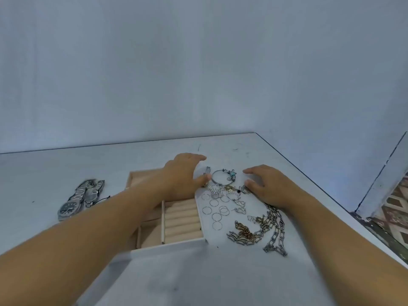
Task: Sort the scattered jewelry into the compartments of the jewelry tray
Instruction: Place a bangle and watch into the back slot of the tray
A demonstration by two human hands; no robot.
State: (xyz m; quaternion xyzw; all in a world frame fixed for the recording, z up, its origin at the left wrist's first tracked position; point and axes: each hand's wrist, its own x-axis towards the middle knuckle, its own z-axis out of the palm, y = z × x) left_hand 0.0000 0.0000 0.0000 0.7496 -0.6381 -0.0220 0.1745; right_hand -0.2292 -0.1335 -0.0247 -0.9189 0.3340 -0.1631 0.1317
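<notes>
Jewelry (237, 204): loose on worktop (220, 283), right of tray (172, 245). Left hand (183, 173), right hand (265, 184): grip slack, empty, poised at pile. Risk: tangled chains (274, 226) may drag rings (217, 212) along when lifted.

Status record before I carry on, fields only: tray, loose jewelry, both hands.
jewelry tray: visible part holds no jewelry
watches: on table, left of tray
thin rings: loose, right of tray
bangle: loose, between the hands
chains: loose, under right forearm
left hand: holds nothing, over tray's far end
right hand: holds nothing, right of bangle
</notes>
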